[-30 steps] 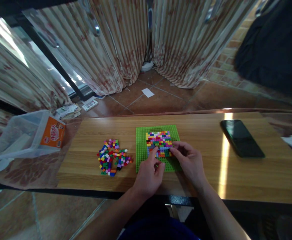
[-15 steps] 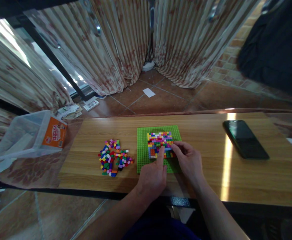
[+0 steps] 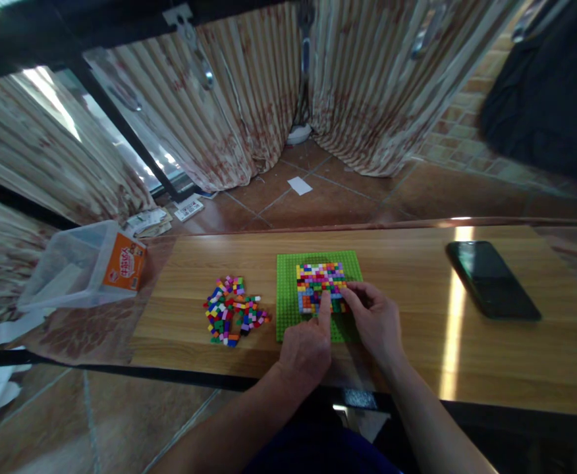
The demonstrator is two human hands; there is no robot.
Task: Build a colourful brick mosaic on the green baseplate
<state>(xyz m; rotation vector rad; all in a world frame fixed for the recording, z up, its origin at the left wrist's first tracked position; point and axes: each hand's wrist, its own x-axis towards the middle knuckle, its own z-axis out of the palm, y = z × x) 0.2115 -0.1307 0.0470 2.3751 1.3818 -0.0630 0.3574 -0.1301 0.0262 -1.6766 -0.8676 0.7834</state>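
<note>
A green baseplate lies on the wooden table, with a patch of small multicoloured bricks built on it. My left hand is curled, its index finger stretched out and pressing on the near edge of that patch. My right hand rests on the plate's near right part, thumb and fingers pinched at the patch's right edge; what they hold is hidden. A loose pile of small coloured bricks lies left of the plate.
A black phone lies at the table's right. A clear plastic box with an orange label stands off the table's left end. Striped curtains hang behind, over a tiled floor with scattered papers.
My left index finger has straightened and moved forward onto the brick patch. My right hand has stayed at the patch's right edge. The view has drifted slightly.
</note>
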